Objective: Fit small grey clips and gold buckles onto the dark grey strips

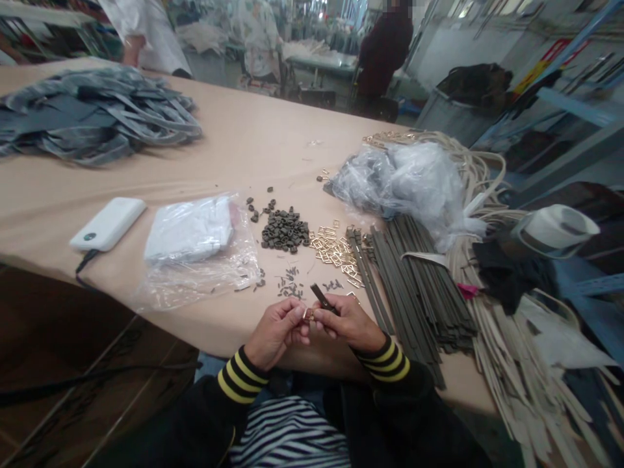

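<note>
Has a beige-covered worktable (244, 130) across the middle, blue metal frame (575, 107) and pale wall (441, 45) in upper right.

Sewing workshop, with strap bundles (424, 279) and metal buckles (336, 250) tabled.

Moderate, flat indoor light; plastic bag (205, 240) glares. Background soft, right edge smeared and stretched. Shadows faint; dark under table (234, 130).

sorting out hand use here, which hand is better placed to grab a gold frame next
Probably the right hand: the gold frames lie nearer it than the left hand, though it already holds a dark piece.
</note>
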{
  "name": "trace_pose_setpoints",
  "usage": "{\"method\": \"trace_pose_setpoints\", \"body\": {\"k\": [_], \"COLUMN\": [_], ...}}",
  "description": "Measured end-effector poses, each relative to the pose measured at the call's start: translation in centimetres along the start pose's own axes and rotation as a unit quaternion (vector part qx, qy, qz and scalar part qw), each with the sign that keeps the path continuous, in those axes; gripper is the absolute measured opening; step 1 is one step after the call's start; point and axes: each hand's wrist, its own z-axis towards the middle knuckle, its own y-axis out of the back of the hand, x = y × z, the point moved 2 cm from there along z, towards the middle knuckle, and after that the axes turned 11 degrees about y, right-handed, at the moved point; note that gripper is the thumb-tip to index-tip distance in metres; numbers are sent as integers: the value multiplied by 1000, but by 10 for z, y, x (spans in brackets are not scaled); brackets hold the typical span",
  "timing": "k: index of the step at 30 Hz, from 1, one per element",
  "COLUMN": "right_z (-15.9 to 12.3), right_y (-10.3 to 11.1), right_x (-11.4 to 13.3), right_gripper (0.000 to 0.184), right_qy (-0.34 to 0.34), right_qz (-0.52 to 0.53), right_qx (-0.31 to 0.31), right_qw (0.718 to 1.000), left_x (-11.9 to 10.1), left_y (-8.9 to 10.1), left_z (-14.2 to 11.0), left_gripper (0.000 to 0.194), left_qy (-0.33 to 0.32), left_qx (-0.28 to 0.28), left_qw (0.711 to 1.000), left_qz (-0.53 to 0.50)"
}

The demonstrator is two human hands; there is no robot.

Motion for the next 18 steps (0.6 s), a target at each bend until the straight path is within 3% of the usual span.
{"method": "trace_pose_setpoints", "body": {"k": [7, 14, 18], "right_z": [1, 2, 2], "right_y": [0, -4, -5], "right_x": [4, -1, -3], "right_gripper": [20, 13, 15], "right_qy": [-3, 28, 10], "right_qz": [-60, -189, -197], "right_qx": [-15, -45, -55], "right_qw": [998, 981, 979], "left_x": [1, 3, 4], "left_y": [0, -1, 0], "left_z": [-1, 2, 3], "left_gripper": [30, 29, 27], "left_qy": [4, -26, -26], "left_qx": [-19, -60, -66], "left_qw": [1000, 997, 996], "left_qz": [15, 42, 57]}}
